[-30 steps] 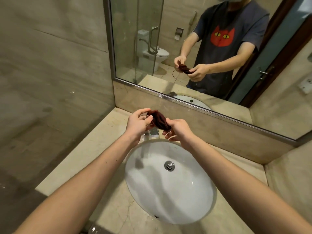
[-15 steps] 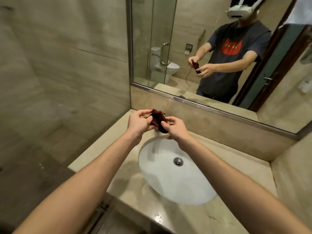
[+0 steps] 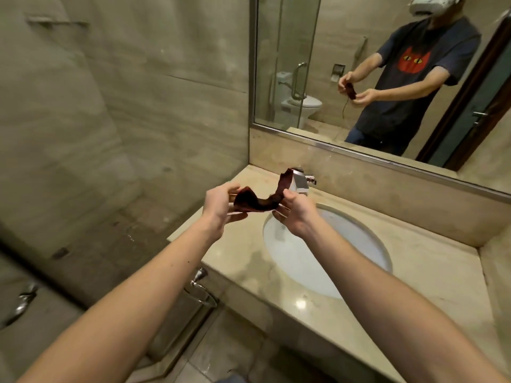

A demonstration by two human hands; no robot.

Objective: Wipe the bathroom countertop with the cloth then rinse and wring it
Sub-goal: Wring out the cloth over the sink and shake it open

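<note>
A dark red cloth [image 3: 260, 199] hangs stretched between both hands, above the left end of the beige marble countertop [image 3: 431, 275]. My left hand [image 3: 219, 204] pinches its left end, which bunches into a fold. My right hand [image 3: 294, 212] grips the other part, and a strip of cloth sticks up past it toward the chrome faucet [image 3: 300, 181]. The white oval sink [image 3: 359, 244] lies below and right of my right hand.
A large mirror [image 3: 387, 78] runs along the back wall and reflects a person holding the cloth. A tiled wall stands at the left. A chrome handle [image 3: 201, 286] sits under the counter's left front corner. The floor lies below left.
The cloth, bunched tight between my hands before, is now pulled out wider. The view has swung left and back, so the sink sits further right.
</note>
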